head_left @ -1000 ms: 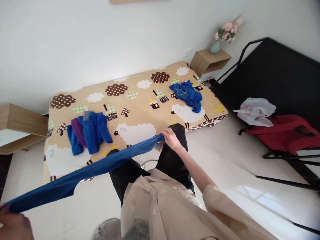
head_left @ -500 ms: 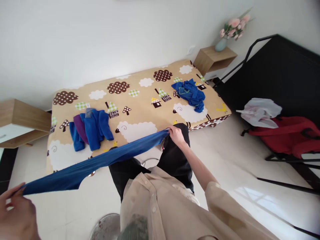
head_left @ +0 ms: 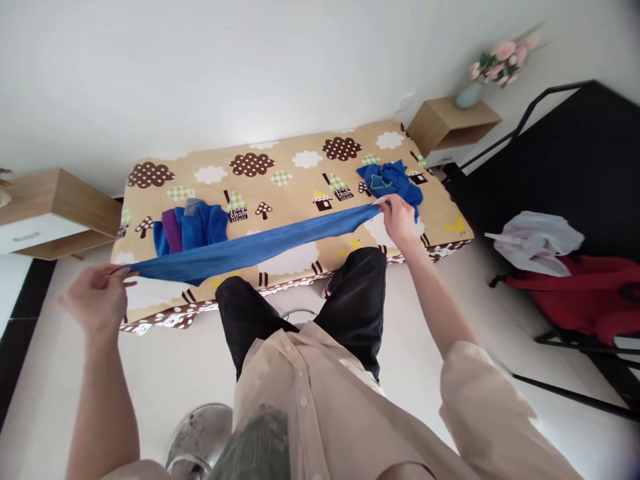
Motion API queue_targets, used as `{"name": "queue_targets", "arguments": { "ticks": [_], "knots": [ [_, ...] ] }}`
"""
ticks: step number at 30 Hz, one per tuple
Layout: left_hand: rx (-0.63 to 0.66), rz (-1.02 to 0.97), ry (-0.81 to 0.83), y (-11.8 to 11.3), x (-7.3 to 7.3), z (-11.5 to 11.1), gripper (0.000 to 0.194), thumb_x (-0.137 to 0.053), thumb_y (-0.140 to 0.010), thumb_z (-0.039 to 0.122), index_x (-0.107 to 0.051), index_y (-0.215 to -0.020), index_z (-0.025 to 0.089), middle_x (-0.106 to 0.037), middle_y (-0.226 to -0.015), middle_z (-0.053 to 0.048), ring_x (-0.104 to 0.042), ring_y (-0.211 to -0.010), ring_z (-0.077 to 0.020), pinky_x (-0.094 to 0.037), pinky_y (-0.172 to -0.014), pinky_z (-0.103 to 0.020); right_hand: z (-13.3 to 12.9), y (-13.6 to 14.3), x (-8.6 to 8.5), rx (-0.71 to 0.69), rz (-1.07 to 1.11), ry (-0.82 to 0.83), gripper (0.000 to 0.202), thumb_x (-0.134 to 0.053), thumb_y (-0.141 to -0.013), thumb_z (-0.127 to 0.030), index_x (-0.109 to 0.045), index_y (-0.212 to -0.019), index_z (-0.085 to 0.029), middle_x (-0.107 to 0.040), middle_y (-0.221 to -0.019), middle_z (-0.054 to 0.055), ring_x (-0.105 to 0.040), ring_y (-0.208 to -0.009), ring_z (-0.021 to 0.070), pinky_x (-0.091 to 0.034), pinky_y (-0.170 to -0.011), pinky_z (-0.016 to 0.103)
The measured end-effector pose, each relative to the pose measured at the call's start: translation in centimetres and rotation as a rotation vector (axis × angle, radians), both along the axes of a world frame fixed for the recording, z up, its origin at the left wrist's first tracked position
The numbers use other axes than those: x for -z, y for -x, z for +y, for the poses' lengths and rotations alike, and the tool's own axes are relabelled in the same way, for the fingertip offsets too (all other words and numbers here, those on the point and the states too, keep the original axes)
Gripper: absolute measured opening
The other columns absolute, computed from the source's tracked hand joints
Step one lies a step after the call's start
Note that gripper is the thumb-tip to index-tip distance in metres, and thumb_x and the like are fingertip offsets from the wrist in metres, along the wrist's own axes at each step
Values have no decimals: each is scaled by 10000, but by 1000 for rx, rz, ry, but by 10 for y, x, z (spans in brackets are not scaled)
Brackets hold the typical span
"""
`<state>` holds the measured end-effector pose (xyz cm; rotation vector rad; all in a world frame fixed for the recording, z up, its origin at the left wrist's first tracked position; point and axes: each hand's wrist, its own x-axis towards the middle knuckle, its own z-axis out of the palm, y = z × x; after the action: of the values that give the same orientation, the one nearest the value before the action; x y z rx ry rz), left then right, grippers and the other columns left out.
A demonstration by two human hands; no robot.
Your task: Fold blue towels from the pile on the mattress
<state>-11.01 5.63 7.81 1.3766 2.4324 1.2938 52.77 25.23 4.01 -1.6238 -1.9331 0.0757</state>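
A blue cloth garment point(head_left: 260, 250) is stretched in a long narrow band between my two hands, above the front of the bed. My left hand point(head_left: 100, 293) pinches its left end, and my right hand point(head_left: 399, 219) pinches the right end. Which kind of garment it is, I cannot tell. Behind the band, on the left of the bed, lie folded blue and purple clothes point(head_left: 200, 223), partly covered by it. A crumpled blue garment point(head_left: 393, 179) with a light-green trim lies just beyond my right hand.
The bed point(head_left: 295, 187) has a beige sheet printed with sheep and clouds. Wooden nightstands stand left point(head_left: 90, 207) and right point(head_left: 440, 123), the right one bearing a flower vase point(head_left: 469, 95). A black chair point(head_left: 560, 153) holds a red bag point(head_left: 590, 293) and a white plastic bag point(head_left: 537, 241).
Both hands have risen and moved forward over the bed with the blue garment still stretched between them. My left hand has come further into view.
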Motion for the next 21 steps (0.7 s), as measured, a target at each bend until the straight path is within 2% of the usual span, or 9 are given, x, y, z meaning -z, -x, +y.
{"name": "queue_targets", "arguments": {
  "ticks": [3,5,10,14,17,21],
  "knots": [
    [60,-100,-48,-7,1,22,317,-661,-685,390,-654,-899,156,-721,-818,-70,-768,-809,-277,-651,-834,-489,3,-21,-14,19,-45,-40,247,-410,-1030,-264,-635,-1104,-194,-705,-1097,155,-672,-1035,281,-526,-946,404],
    [107,-87,-8,-12,2,32,309,-663,-682,387,-671,-891,160,-747,-823,-70,-772,-814,-272,-640,-868,-492,3,-36,-17,5,-86,-45,258,-412,-1011,-228,-649,-1106,-194,-709,-1075,144,-673,-1021,282,-538,-929,409],
    [225,-142,82,-26,8,53,281,-686,-696,395,-680,-859,165,-774,-828,-69,-775,-787,-259,-657,-821,-443,-4,-73,-12,2,-229,8,274,-439,-952,-134,-683,-1065,-187,-715,-1036,130,-675,-1002,275,-534,-880,367],
    [308,-181,120,-37,21,77,237,-711,-737,371,-679,-861,171,-774,-846,-72,-771,-766,-257,-665,-813,-445,-1,-93,-6,18,-328,140,315,-444,-930,-76,-707,-1077,-169,-731,-1059,142,-666,-980,253,-499,-884,334],
    [346,-223,137,-45,36,103,218,-724,-776,381,-659,-848,185,-757,-828,-80,-765,-776,-265,-672,-798,-436,14,-99,0,69,-369,239,325,-466,-942,-66,-716,-1144,-123,-737,-1135,181,-657,-1009,248,-466,-933,324],
    [384,-275,162,-52,53,144,274,-744,-796,431,-677,-864,174,-737,-778,-81,-751,-745,-256,-680,-753,-411,55,-96,8,166,-376,322,317,-486,-975,-98,-723,-1184,-132,-743,-1166,163,-662,-1012,227,-448,-956,310]
  ]
}}
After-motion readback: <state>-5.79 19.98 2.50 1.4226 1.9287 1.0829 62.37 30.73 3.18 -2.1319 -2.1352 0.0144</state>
